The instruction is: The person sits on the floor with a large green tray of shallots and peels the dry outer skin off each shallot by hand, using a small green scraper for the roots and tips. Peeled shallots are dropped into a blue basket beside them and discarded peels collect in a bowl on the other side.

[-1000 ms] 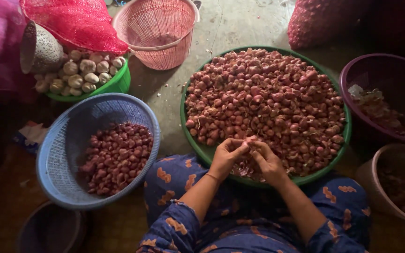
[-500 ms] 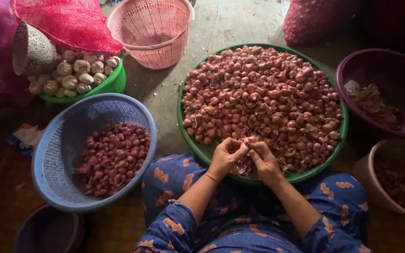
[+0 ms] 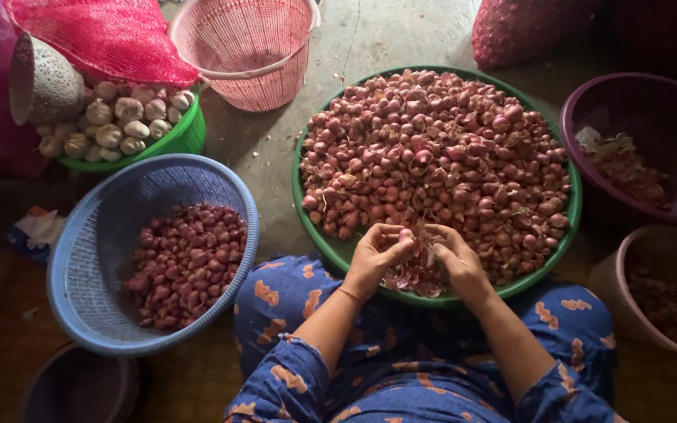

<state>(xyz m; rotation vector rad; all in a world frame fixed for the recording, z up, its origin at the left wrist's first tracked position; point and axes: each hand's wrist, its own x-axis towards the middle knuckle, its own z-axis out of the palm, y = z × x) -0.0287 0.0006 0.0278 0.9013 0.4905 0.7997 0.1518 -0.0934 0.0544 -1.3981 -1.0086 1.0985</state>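
As both hands meet over the green tray's [image 3: 319, 235] near rim, left hand [image 3: 370, 258] and right hand [image 3: 456, 258] fingers pinch one shallot [image 3: 406, 234]; peeling cleanly likely needs small, steady pulls.

The person wears blue clothes [image 3: 401, 376] printed with orange shapes, sleeves ending at the elbows. A thin bracelet [image 3: 348, 294] circles the left wrist; both forearms are bare.

Single head view: we look almost straight down from above our own lap, fairly close. Floor [image 3: 370, 39] fills the frame's top edge, our knees the bottom edge; baskets crowd the left and right edges.
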